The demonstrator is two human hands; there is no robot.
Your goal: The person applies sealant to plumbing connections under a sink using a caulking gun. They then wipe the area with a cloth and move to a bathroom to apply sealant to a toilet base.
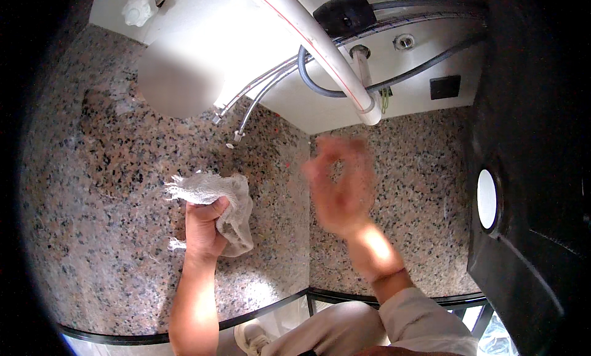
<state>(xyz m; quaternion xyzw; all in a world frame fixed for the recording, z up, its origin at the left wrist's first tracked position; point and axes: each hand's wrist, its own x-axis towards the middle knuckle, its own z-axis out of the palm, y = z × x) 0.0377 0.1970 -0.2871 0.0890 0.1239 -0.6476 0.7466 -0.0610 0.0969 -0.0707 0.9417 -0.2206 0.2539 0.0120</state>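
Observation:
My left hand (204, 228) grips a crumpled, frayed whitish cloth (237, 217) with the thumb lying over it. The cloth is above or on the left part of the speckled granite surface (123, 251); I cannot tell whether it touches. Right of it, my right hand (341, 190) is over the granite, below the lower end of a white pipe (335, 57). Motion smears its fingers, which seem curved, with granite showing through a gap between them. Whether that hand holds anything is unclear.
Two braided hoses (246, 119) hang with loose ends near the cloth. A grey hose (320, 92) loops behind the pipe, near a black box (345, 16). A dark panel with a round hole (487, 199) stands at the right. A white valve knob (140, 9) is at the upper left.

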